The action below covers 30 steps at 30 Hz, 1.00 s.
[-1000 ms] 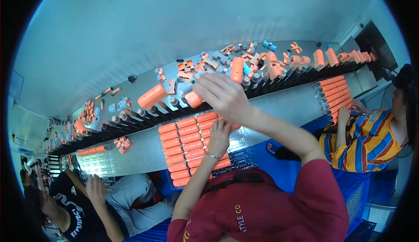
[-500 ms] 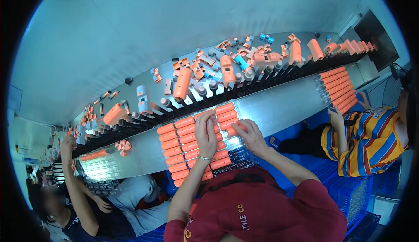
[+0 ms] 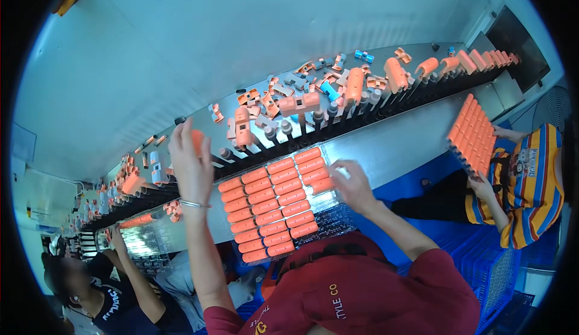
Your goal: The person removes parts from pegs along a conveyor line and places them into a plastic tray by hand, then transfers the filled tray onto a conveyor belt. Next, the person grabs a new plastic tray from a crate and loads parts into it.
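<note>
My left hand [image 3: 193, 166] is raised over the row of posts, its fingers curled around an orange plastic casing [image 3: 198, 142]. Lower and to the right, my right hand [image 3: 354, 187] grips the end of another orange casing [image 3: 321, 186] at the right column of a clear tray [image 3: 329, 205]. Columns of rounded orange casings [image 3: 259, 197] fill much of that tray. Both hands are slightly blurred, and the fingertips of the right one are partly hidden.
A line of dark upright posts [image 3: 301, 131] carries orange and grey casings behind the tray. Loose orange, grey and blue parts [image 3: 295, 81] lie on the metal bench beyond. At right, a person in a striped shirt [image 3: 531, 178] holds a full tray [image 3: 472, 134]; another person [image 3: 132, 287] sits at left.
My left hand has moved left and up from the tray to the posts. My right hand stays at the tray's right column. The person at right has lifted their tray.
</note>
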Motion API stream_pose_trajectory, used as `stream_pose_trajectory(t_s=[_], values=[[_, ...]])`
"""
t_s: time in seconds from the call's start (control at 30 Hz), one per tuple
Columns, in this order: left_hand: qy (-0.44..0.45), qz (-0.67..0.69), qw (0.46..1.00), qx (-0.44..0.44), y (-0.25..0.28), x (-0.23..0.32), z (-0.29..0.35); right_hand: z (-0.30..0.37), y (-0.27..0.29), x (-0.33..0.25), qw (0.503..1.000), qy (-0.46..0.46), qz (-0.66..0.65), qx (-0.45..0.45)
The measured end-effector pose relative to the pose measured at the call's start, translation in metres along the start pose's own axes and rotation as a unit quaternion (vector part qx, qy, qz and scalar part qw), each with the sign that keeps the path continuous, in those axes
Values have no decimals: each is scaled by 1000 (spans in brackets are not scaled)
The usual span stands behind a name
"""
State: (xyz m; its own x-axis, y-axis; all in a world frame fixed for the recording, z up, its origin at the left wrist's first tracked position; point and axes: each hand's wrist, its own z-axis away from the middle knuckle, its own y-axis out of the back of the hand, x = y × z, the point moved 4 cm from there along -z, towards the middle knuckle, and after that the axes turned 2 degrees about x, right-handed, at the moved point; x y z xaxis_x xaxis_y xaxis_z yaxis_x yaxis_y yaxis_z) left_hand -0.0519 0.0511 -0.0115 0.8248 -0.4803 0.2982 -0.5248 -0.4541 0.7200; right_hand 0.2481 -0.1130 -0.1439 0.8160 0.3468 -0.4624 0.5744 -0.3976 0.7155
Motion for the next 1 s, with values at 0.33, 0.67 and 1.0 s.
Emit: stream_pose_trajectory(t_s=[0.33, 0.67, 1.0], values=[[309, 258, 891, -212, 46, -145, 26, -170, 61, -5, 985, -134, -92, -49], [347, 149, 892, -248, 79, -201, 39, -218, 3, -55, 957, 65, 48, -277], [31, -107, 967, -228, 124, -242, 40, -226, -57, -108, 944, 220, 27, -243]])
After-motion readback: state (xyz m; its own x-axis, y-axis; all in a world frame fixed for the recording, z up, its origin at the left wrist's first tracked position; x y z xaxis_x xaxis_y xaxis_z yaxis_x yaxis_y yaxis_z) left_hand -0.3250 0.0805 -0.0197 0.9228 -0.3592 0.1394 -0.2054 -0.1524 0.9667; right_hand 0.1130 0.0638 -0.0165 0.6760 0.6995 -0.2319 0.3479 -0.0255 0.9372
